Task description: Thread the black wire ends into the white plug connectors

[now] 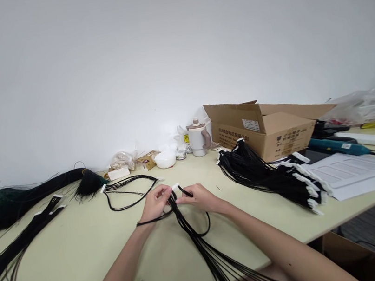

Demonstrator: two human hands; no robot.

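My left hand is closed at one end of a black wire harness, its fingers against the white connector. A short black wire by that connector is pinched in my right hand. From between my hands the wires fan out down over the table's front edge, and one loops out under my right hand. Another black wire passes beneath my left wrist. Just beyond my left hand, a separate looped harness with white ends lies on the table. The exact fingertip contact is too small to make out.
Right of my hands lies a pile of black harnesses before an open cardboard box. A printed sheet and a teal tool are farther right. More wire bundles lie left. A mug and white bowl stand behind.
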